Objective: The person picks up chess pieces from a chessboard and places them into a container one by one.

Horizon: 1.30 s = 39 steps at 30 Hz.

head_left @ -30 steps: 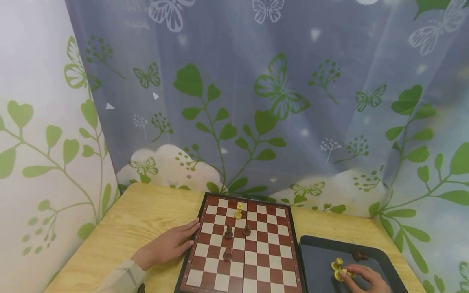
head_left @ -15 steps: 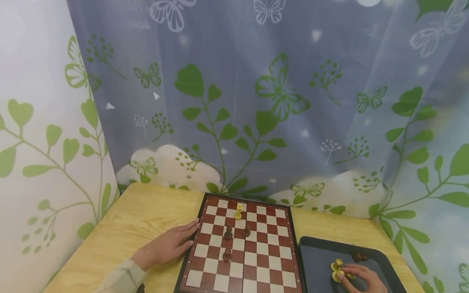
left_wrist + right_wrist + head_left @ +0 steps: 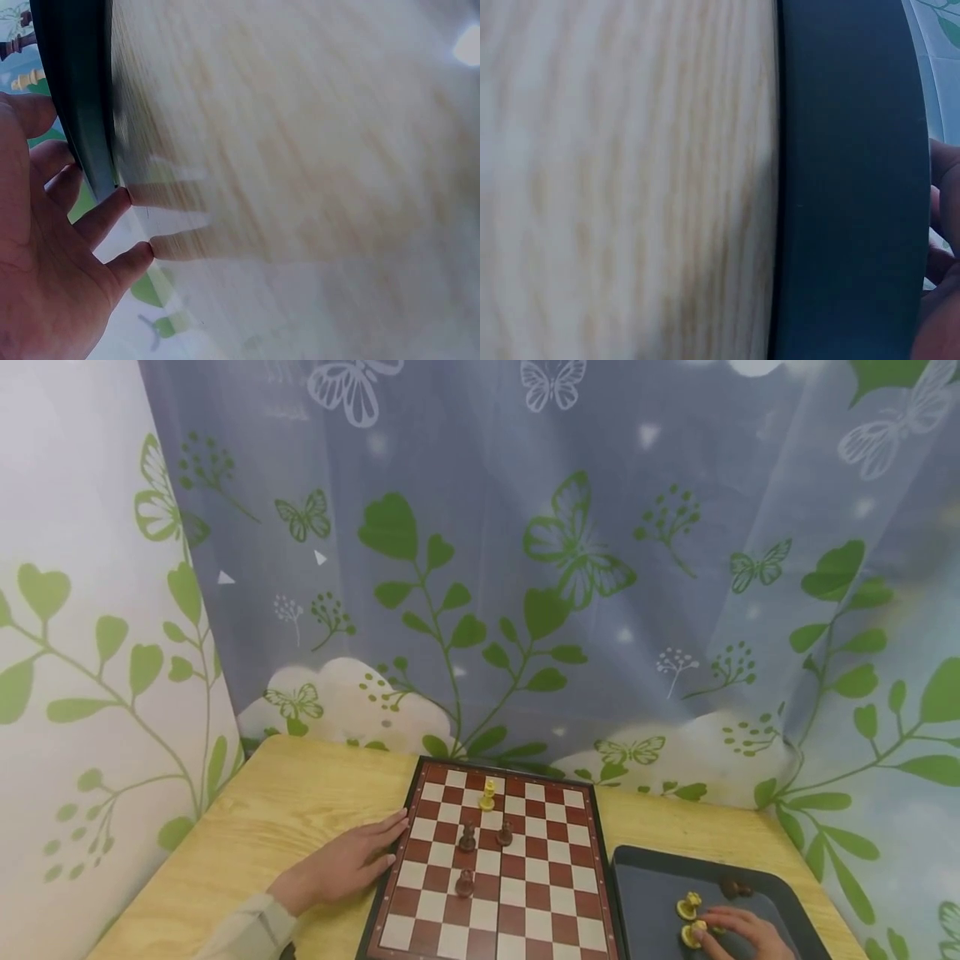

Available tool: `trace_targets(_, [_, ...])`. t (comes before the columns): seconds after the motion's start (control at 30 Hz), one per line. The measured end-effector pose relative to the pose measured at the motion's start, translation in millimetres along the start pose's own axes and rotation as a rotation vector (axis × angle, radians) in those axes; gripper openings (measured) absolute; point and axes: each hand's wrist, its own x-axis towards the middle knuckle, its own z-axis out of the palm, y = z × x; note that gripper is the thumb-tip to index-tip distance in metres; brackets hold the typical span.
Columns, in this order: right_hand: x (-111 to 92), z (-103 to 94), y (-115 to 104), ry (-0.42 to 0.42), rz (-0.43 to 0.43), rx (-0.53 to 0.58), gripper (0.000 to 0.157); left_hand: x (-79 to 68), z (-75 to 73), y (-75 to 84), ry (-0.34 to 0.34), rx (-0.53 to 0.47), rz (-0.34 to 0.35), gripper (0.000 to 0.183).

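Observation:
My left hand (image 3: 337, 864) lies with extended fingers against the left edge of the chessboard (image 3: 551, 877). In the left wrist view its fingertips touch the board's dark side and the tabletop. Inside the dark tray (image 3: 645, 877), my right hand (image 3: 746, 935) pinches a yellow chess piece (image 3: 692, 936) between thumb and finger; its top is partly hidden. Just behind it is another yellow chess piece (image 3: 687, 906). A bit of yellow also shows under the fingers. A dark chess piece (image 3: 735, 887) lies on its side near the tray's far wall.
On the board stand a yellow chess piece (image 3: 488, 795), a dark rook (image 3: 465, 882) and two more dark pieces, one of them a taller dark piece (image 3: 468, 837). The wooden table (image 3: 322, 777) meets a patterned curtain (image 3: 480, 568) behind.
My right hand has shifted slightly, and the yellow chess piece at its fingertips now sits a little nearer me, apart from the other yellow one. My left hand stays put.

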Motion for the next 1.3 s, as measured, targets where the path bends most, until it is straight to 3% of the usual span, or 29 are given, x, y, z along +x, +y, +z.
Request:
trace_targets(0.17, [-1.4,-2.3,-1.7,-0.014,0.032,0.016,0.012,0.8,1.4,-0.2,0.009,-0.001,0.005,0.057])
trace_targets(0.5, [4.5,-14.5,6.6,-0.264,0.189,0.013,0.039,-0.2,2.6,2.6,0.003,-0.010,0.027,0.056])
trace_targets(0.7, [5.4,-18.7,5.3,-0.309,0.231,0.033,0.043,-0.9,1.8,4.2,-0.006,-0.018,0.014,0.056])
trace_targets(0.8, [1.1,-20.4,-2.1,-0.241,0.179,0.024,0.036,-1.1,2.5,3.8,-0.002,-0.020,0.014,0.055])
trace_targets(0.93, [-7.1,-17.4,-15.6,-0.012,-0.031,0.014,0.013,0.3,3.5,3.3,-0.005,-0.022,0.011,0.056])
trace_targets(1.0, [-10.8,-13.0,-24.5,0.101,-0.105,0.038,0.014,0.1,2.7,3.4,-0.011,-0.026,0.008,0.056])
trace_targets(1.07, [-13.1,-8.8,-35.6,0.166,-0.122,0.084,0.018,-0.2,1.8,3.2,-0.014,-0.026,0.004,0.056])
trace_targets(1.17, [-16.3,-3.2,-54.6,0.190,-0.096,0.125,0.020,-1.0,0.2,2.8,-0.006,-0.017,0.000,0.056])
trace_targets(1.3, [-19.4,1.3,-81.4,0.100,-0.004,0.098,0.014,-2.1,-0.3,2.9,0.000,-0.015,0.000,0.056])
